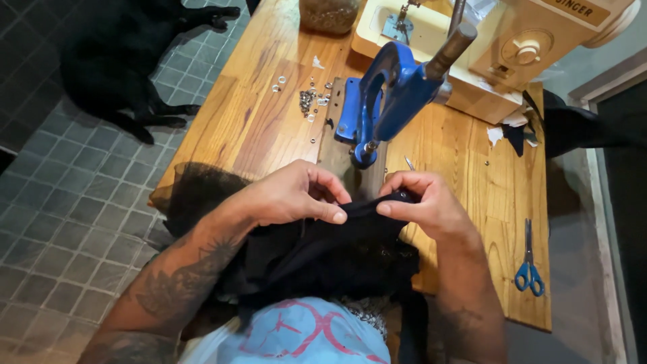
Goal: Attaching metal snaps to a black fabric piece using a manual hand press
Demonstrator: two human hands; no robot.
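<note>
Both hands work a piece of black fabric that lies bunched at the near edge of the wooden desk, just in front of the blue hand press. The left hand has its grip pressed together on the upper fold of the fabric, thumb against fingertips, to the near left of the press. The right hand pinches the same fold to the near right of the press, thumb tip close to the left thumb, the cloth stretched between them. The press stands on a dark base plate, its handle angled up and to the right. To the left of the press lies a scatter of small metal eyelets. Behind the press stands a cream sewing machine. Well to the right of the press, near the desk's edge, lie blue-handled scissors. On the tiled floor far left of the press lies a black dog.
</note>
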